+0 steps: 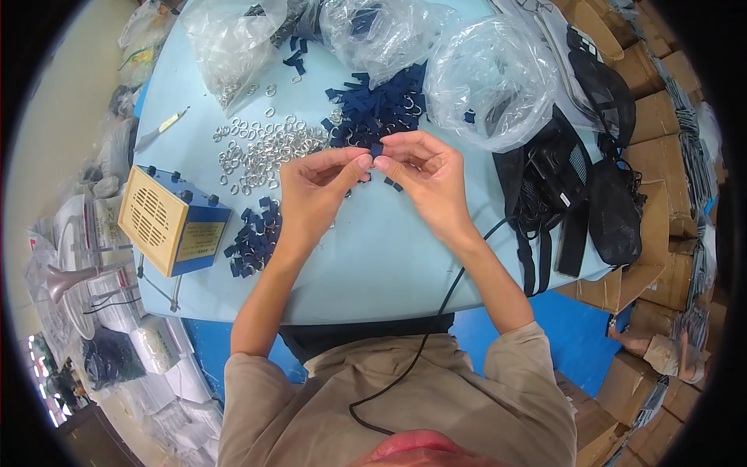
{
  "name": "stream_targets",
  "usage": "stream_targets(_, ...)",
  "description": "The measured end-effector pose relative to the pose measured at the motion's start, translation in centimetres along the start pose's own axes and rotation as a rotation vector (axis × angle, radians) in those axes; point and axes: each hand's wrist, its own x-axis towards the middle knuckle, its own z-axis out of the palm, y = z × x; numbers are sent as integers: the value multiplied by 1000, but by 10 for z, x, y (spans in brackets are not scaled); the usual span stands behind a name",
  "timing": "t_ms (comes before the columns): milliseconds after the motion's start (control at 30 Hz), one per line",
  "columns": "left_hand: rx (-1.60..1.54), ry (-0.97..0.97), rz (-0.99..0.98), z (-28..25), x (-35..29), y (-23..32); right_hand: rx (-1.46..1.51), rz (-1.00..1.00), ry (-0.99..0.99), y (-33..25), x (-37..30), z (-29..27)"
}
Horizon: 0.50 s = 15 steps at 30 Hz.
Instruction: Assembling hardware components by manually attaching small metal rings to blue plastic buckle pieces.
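Observation:
Over the middle of the light blue table (pixel 373 268), both my hands meet at a small navy fabric tab (pixel 377 149). My left hand (pixel 323 179) pinches at the tab's left side, thumb against the fingers. From the right, my right hand (pixel 424 175) grips the tab between thumb and forefinger. Whether a ring sits in the tab is hidden by my fingers. Just beyond lies a heap of navy fabric tabs (pixel 381 101). To its left spread many loose silver metal rings (pixel 268 152). Navy tabs with rings (pixel 255 237) form a pile beside my left forearm.
A cream and blue box-shaped device (pixel 171 218) stands at the left table edge, near a cutter (pixel 170 122). Clear plastic bags (pixel 494 86) line the far side. A black bag (pixel 545 187) lies at right; a black cable (pixel 447 300) crosses to my shirt. Cardboard boxes (pixel 654 171) stack beyond.

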Motion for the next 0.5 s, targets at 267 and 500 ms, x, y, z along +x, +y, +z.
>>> stream_targets(267, 249, -1, 149, 1, -4, -3, 9, -21, 80, 1, -3, 1)
stream_targets(500, 255, -17, 125, -1, -5, 0, 7, -64, 92, 7, -6, 4)
